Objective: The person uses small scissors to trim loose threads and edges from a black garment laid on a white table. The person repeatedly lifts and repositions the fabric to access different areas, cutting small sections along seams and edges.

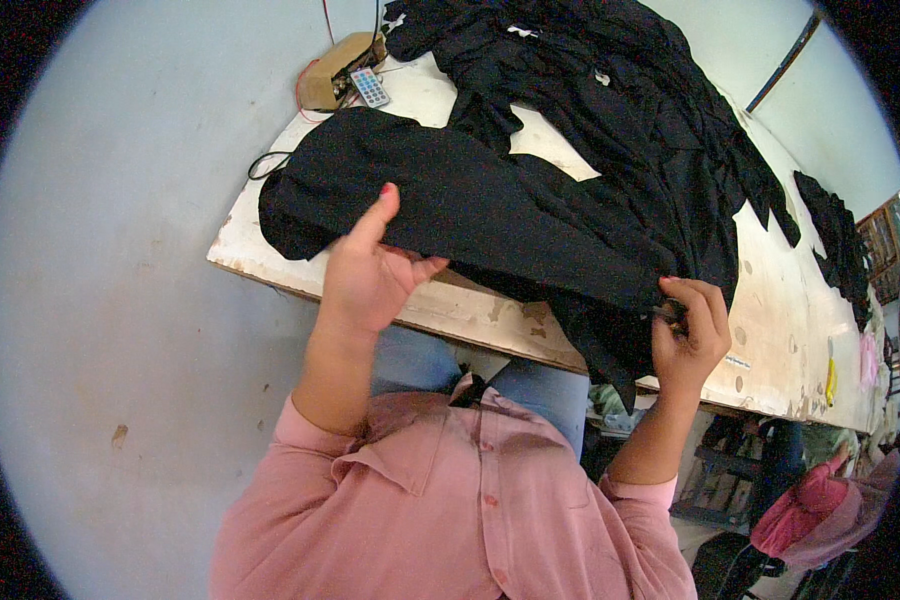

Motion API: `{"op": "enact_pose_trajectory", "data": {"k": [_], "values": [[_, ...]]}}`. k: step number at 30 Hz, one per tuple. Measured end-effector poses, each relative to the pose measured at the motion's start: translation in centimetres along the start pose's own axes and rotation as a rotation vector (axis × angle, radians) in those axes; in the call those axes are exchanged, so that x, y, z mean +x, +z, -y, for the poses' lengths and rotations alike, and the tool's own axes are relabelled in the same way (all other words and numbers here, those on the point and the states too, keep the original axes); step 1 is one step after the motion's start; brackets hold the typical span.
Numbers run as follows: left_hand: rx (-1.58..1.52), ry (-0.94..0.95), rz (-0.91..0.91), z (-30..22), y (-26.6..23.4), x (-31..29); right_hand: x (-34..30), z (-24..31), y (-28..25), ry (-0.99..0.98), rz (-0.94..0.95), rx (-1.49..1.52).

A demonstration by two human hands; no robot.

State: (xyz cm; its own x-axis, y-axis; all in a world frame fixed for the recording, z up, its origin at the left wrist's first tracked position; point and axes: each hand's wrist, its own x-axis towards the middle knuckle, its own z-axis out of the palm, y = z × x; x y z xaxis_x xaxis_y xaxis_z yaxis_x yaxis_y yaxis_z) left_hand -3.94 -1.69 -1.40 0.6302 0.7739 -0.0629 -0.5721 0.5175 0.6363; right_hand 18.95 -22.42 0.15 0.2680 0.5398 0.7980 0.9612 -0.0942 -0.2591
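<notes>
A long piece of black fabric (470, 205) is spread across the near edge of the table, between my two hands. My left hand (368, 275) grips its near edge, thumb on top and the other fingers partly beneath. At the right end, my right hand (694, 328) is closed with its fingertips against the cloth. A small dark object (674, 316) shows inside its curled fingers; its kind is too unclear to name. Below that hand a pointed corner of black cloth (610, 355) hangs over the table edge.
Heaped black garments (590, 85) cover the far part of the white, worn table (770, 340). A remote control (369, 87) lies beside a brown box with wires (332, 75) at the far left. A wall (120, 300) stands left; a person in pink (810, 510) is at lower right.
</notes>
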Motion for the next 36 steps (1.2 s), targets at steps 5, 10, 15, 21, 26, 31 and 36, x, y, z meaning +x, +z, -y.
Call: {"op": "enact_pose_trajectory", "data": {"k": [5,10,15,21,26,31,36], "values": [[0.028,0.167,-0.089,-2.6,-2.8,0.6,0.2,-2.7,-0.9,0.148,-0.138,-0.124],[0.114,0.196,-0.016,-6.0,-7.1,0.6,-0.4,-11.4,-2.5,0.42,-0.385,-0.315],[0.162,0.396,-0.051,-6.6,-6.9,1.1,2.2,-16.7,-5.0,0.527,-0.409,-0.73],[1.23,0.901,0.117,-2.0,0.3,2.6,4.8,-2.2,1.9,0.263,-0.226,-0.085],[1.657,0.929,0.514,-0.7,3.1,10.9,5.2,2.2,6.6,0.08,0.305,0.003],[1.619,0.27,0.878,-0.4,6.5,11.4,4.6,-1.3,7.1,0.379,0.467,0.346],[1.634,0.57,0.866,-1.0,6.0,10.3,5.3,1.3,8.2,0.22,0.411,0.211]]}}
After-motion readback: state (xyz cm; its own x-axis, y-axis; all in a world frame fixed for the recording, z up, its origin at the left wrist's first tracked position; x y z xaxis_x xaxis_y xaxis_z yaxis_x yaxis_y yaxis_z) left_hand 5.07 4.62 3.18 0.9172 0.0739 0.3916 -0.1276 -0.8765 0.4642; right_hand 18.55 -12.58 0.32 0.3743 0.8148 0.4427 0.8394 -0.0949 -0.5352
